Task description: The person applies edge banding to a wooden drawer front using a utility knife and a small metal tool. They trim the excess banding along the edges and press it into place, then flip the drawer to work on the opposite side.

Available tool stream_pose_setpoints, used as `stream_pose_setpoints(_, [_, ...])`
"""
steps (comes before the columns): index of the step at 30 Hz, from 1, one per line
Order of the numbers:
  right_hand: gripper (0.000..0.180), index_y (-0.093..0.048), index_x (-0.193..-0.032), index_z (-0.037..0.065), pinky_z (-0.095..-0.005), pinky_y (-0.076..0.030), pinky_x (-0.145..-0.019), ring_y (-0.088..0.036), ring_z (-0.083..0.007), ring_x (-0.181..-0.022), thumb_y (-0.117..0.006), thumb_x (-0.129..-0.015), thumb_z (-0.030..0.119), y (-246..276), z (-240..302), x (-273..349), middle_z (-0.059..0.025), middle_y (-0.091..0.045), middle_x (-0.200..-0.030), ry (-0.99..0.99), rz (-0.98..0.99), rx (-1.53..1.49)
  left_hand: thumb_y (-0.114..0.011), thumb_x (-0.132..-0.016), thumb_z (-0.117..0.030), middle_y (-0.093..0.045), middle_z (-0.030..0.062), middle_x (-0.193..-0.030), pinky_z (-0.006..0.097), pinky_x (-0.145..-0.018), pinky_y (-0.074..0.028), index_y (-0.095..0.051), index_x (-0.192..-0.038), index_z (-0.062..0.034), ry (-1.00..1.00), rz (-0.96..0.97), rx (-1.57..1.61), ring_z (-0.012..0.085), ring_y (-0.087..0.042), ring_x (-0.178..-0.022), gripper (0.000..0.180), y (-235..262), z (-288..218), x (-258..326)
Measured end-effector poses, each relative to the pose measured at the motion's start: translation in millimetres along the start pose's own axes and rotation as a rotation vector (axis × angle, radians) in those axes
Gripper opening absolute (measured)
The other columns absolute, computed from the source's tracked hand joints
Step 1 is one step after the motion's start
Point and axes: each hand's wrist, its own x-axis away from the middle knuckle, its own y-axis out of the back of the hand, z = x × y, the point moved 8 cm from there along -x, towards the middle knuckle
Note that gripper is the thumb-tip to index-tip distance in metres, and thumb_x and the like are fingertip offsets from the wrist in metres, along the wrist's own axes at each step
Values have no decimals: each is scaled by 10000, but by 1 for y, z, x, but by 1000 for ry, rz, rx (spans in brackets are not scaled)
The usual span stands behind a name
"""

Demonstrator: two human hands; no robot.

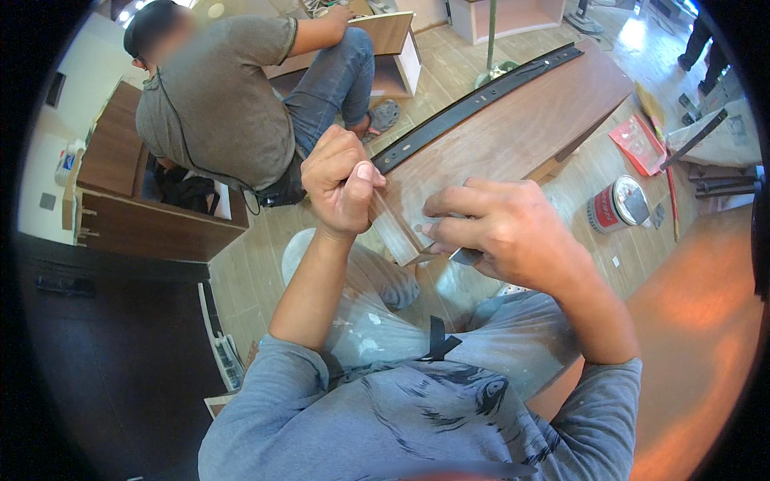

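Note:
A long brown wooden box-like piece [513, 132] stretches away from me, with a black metal drawer slide [481, 102] along its left edge. My left hand [338, 183] is closed at its near left corner, by the end of the slide; what the fingers pinch is hidden. Over the near end of the wood is my right hand [509, 228], its fingers curled round a flat grey scraper-like blade [467, 256]. The index and middle fingertips of that hand rest by the wood's near edge, and the blade's handle is out of sight in the palm.
A person [216, 96] sits at the left beside wooden cabinet parts [144, 208]. To the right stand an open tin [618, 204] and a red dustpan [639, 144]. An orange-brown panel [690, 321] lies near right; a dark panel [120, 345] is near left.

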Motion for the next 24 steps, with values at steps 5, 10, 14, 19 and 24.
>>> stream_pose_setpoints(5, [250, -742, -968, 125, -378, -579, -692, -709, -225, -896, -855, -746, 139, -1, -5, 0, 2, -727, -1068, -27, -64, -62, -574, -889, -275, -583, 69, -604, 334, -648, -391, -576, -573, -44, -9, 0, -11, 188, -514, -641, 391, 1, 0, 0])
stream_pose_setpoints(10, [327, -781, -1078, 155, -356, -582, -680, -694, -197, -878, -824, -755, 131, 0, 4, -3, 10, -720, -1055, 17, -64, 2, -618, -835, -263, -513, 63, -605, 354, -620, -354, -609, -572, -60, 19, -37, 60, 214, -451, -626, 332, 3, 2, 0])
stream_pose_setpoints(14, [385, -787, -1121, 167, -336, -586, -675, -679, -178, -872, -795, -741, 109, 0, 9, -6, 18, -710, -1075, 37, -21, 41, -623, -822, -257, -505, 66, -601, 356, -618, -352, -604, -570, -60, 15, -39, 48, 219, -450, -621, 320, 4, 2, 0])
stream_pose_setpoints(19, [322, -774, -1080, 154, -346, -596, -678, -683, -188, -893, -760, -762, 107, 2, 13, -10, 1, -666, -1107, 28, 85, 85, -583, -888, -259, -577, 71, -605, 336, -627, -390, -584, -575, -34, -9, 3, -2, 189, -509, -639, 385, 3, 0, 0])
stream_pose_setpoints(24, [195, -751, -998, 127, -379, -609, -707, -706, -228, -922, -712, -808, 106, 5, 13, -13, -35, -623, -1097, 11, 123, 54, -586, -893, -264, -573, 68, -615, 341, -630, -390, -589, -578, -38, -17, 32, -15, 194, -510, -646, 387, 3, -2, -1])
